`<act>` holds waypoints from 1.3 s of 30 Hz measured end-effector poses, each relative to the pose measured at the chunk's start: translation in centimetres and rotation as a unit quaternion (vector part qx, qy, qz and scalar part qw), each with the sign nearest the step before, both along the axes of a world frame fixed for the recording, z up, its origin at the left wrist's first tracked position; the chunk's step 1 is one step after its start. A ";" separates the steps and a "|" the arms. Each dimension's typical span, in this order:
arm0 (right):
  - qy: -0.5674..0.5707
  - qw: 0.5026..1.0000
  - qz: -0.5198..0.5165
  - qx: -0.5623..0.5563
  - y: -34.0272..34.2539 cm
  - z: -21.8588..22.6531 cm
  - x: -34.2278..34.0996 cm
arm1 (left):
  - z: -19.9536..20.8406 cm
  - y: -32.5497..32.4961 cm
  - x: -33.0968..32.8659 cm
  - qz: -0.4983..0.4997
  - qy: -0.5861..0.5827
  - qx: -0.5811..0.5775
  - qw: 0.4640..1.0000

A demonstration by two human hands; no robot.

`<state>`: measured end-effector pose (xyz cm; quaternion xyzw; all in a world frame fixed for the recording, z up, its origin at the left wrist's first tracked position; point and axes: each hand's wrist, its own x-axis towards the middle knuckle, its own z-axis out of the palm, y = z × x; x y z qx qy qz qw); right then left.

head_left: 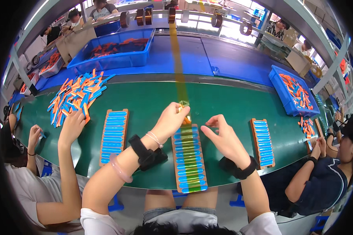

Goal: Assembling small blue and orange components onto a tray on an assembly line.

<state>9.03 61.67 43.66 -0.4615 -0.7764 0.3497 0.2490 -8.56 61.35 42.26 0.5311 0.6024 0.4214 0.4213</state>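
A strip of transparent amber tape (178,58) comes down from a roll on the overhead rail to my left hand (170,119), whose fingers pinch it above the far end of a brown rack (173,166). Across the rack lies a row of blue strip-shaped pieces (179,161), and a length of the tape runs down over their middle. Shiny, crumpled yellow material shows at my left fingertips; its exact form is unclear. Just right of the rack's far end, my right hand (225,137) hovers with thumb and fingers apart, holding nothing visible.
Similar filled racks lie to the left (114,135) and right (263,143) on the green table (223,98). A heap of orange and blue pieces (76,96) is at far left. Blue bins (110,60) hold more. Co-workers sit closely on both sides; one's hand (71,125) touches the heap.
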 end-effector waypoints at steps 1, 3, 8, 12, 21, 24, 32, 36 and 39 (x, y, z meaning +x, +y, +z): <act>0.108 0.993 0.006 -0.044 -0.1 -0.5 0.5 | 0.4 0.1 0.4 0.023 -0.155 0.023 0.987; 0.181 0.978 0.023 -0.100 -0.5 0.5 0.8 | 3.6 -0.8 0.3 -0.039 -0.362 0.003 0.932; 0.492 0.781 0.121 -0.365 -1.8 4.7 2.3 | 8.1 -2.0 0.4 0.013 -0.420 -0.005 0.907; 0.516 0.788 0.107 -0.317 -2.2 6.1 4.2 | 3.7 -3.5 -0.8 -0.278 0.574 0.308 0.707; 0.436 0.825 0.086 -0.348 -2.2 3.1 4.5 | -0.2 -1.1 -0.6 -0.245 0.633 0.296 0.672; 0.416 0.828 0.073 -0.370 -2.2 1.7 4.6 | 0.8 3.1 -5.2 -0.152 0.723 0.180 0.650; 0.359 0.845 0.065 -0.390 -3.0 1.4 2.9 | 2.8 4.3 -18.4 -0.041 0.648 -0.128 0.749; 0.349 0.851 0.074 -0.385 -3.3 1.7 2.7 | 1.4 4.0 -18.3 0.041 0.759 -0.040 0.649; 0.356 0.859 0.101 -0.354 -3.0 1.5 2.5 | 3.2 2.9 -10.4 -0.030 0.278 0.015 0.960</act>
